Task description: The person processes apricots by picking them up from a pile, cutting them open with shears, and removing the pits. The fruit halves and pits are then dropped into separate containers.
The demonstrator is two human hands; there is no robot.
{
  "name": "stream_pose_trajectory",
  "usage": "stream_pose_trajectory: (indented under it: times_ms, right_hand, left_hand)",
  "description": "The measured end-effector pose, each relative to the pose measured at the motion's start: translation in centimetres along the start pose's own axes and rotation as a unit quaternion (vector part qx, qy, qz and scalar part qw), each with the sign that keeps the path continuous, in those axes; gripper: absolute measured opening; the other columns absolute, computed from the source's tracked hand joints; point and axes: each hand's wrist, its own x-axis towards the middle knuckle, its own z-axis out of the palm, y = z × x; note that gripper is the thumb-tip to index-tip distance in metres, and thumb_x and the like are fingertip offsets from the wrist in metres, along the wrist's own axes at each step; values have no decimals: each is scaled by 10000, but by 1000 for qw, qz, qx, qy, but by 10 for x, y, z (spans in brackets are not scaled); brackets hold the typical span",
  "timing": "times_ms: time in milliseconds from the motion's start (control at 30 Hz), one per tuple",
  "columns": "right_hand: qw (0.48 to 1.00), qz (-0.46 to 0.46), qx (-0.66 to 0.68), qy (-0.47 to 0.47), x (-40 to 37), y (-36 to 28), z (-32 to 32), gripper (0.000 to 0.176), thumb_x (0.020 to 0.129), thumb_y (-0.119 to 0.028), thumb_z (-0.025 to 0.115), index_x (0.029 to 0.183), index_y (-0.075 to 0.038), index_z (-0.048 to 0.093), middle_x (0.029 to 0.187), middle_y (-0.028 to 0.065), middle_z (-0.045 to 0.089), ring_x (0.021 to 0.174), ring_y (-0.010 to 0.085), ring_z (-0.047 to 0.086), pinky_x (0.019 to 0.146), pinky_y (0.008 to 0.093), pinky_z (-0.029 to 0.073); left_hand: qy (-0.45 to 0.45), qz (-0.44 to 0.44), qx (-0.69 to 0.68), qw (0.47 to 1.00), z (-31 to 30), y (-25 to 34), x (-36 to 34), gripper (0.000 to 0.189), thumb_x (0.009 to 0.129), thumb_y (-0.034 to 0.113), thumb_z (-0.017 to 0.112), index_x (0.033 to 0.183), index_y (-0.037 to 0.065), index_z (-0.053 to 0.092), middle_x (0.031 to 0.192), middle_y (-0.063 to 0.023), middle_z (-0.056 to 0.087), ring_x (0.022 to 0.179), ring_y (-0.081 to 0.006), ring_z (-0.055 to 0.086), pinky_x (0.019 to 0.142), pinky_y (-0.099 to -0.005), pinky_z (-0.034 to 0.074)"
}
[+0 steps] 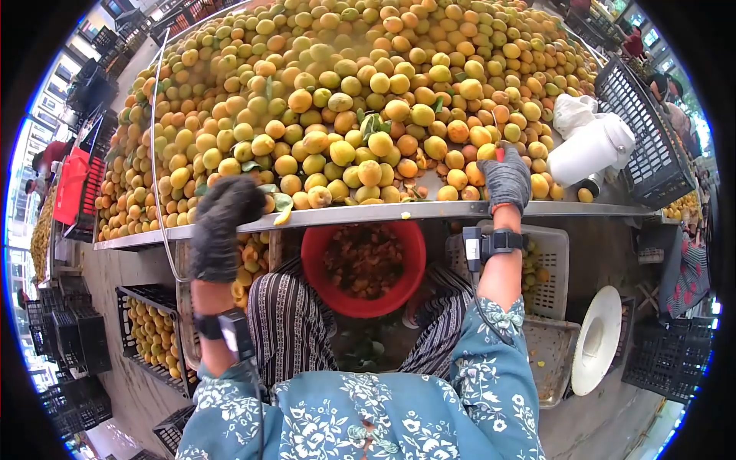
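A large heap of yellow-orange apricots (368,146) with some green leaves covers the metal-edged table (429,210). My right hand (509,182), in a dark grey glove, is closed round a small red-handled knife (500,154); its thin metal tip points at the heap, and apricots lie right beside the fingers. My left hand (224,222), in a dark glove, is over the table's front edge at the left, near a few apricots and a leaf. Its fingers look curled but are smeared, so what they hold, if anything, cannot be made out.
Below the edge, between my knees, stands a red tub (310,264) with brownish fruit scraps. Black crates (640,130) stand right and left, one filled with apricots (153,333). A white jug (590,149) lies at the right; a pale hat (597,337) is lower down.
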Motion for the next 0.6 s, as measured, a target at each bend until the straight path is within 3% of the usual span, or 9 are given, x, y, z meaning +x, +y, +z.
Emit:
stream_pose_trajectory:
  times_ms: [167,267,333,367,467,500,533,567,600]
  right_hand:
    - [1000,-9,12,5,12,2,8,595,664,-341,750,1182,-89,599,1039,222,640,1034,392,587,895,442,468]
    - [992,-73,55,91,2,-7,8,517,682,-241,755,1146,-52,628,940,152,675,781,298,653,689,372,527]
    - [826,-33,541,-156,-24,-29,-12,429,707,-111,733,1121,-33,650,846,44,674,508,118,544,456,239,435]
    - [767,-48,606,-204,-38,-41,-16,408,726,-32,698,1131,-50,651,810,-16,653,416,7,388,377,156,303]
    - [764,-104,562,-301,-64,-70,-25,372,726,-14,687,1096,-56,673,879,31,678,498,28,472,449,174,366]
    - [786,-161,521,-292,-69,-78,-23,366,733,-39,701,1097,-57,670,879,22,671,497,17,456,436,174,343]
    - [780,-162,524,-302,-72,-81,-16,366,733,-39,701,1097,-57,670,879,22,671,497,17,456,436,174,343]
    - [787,-144,514,-310,-74,-83,-11,360,737,-57,711,1095,-62,669,878,17,666,527,23,474,456,177,362]
    - [794,-126,503,-317,-76,-83,-7,355,742,-75,720,1094,-67,669,877,13,660,556,29,493,476,181,380]
  left_hand:
    - [-175,-67,-134,973,104,-10,12,236,896,192,633,1018,-9,642,825,-115,683,712,-202,673,665,-310,556]
    - [-232,-95,-197,948,136,-34,28,298,917,232,609,1103,-1,601,865,-133,671,728,-215,671,619,-320,573]
    - [-232,-136,-190,944,144,-39,31,361,933,303,581,1155,18,575,914,-130,661,763,-216,667,642,-347,575]
    - [-239,-162,-235,928,147,-42,31,376,932,343,573,1153,39,571,895,-118,665,724,-208,667,635,-330,564]
    - [-288,-222,-360,859,150,-42,30,460,950,471,500,1157,64,558,920,-119,658,727,-202,668,611,-311,549]
    - [-273,-24,-165,947,146,-39,27,446,952,456,502,1148,60,561,930,-110,654,729,-191,664,606,-303,547]
    - [-239,172,46,954,144,-34,23,433,953,442,504,1139,56,565,940,-101,650,732,-180,660,602,-294,545]
    - [-266,-120,-293,910,148,-46,26,400,947,382,534,1157,43,564,952,-74,645,748,-149,647,619,-275,544]
    - [-261,-121,-290,913,146,-54,28,400,947,382,534,1157,43,564,952,-74,645,748,-149,647,619,-275,544]
